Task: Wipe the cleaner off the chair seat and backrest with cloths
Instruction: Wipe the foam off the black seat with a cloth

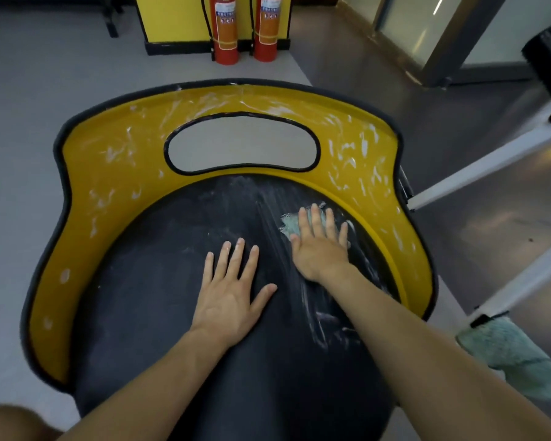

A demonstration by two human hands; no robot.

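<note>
Two hands flat on seat (159, 265): left hand (233, 291) bare, right hand (318, 246) pressing one cloth (290, 226); second cloth (509, 354) aside.

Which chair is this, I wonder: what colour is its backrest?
The backrest is yellow with a black edge, smeared white; head view.

Black seat (159, 281), streaked with chalky white smears toward its right edge. Yellow backrest (109, 186) trimmed in black, flecked all over with white. Pale teal cloth (289, 225) on the seat; second pale teal cloth (509, 354) on grey floor (29, 90). Red fire extinguishers (226, 30) with orange labels.
</note>
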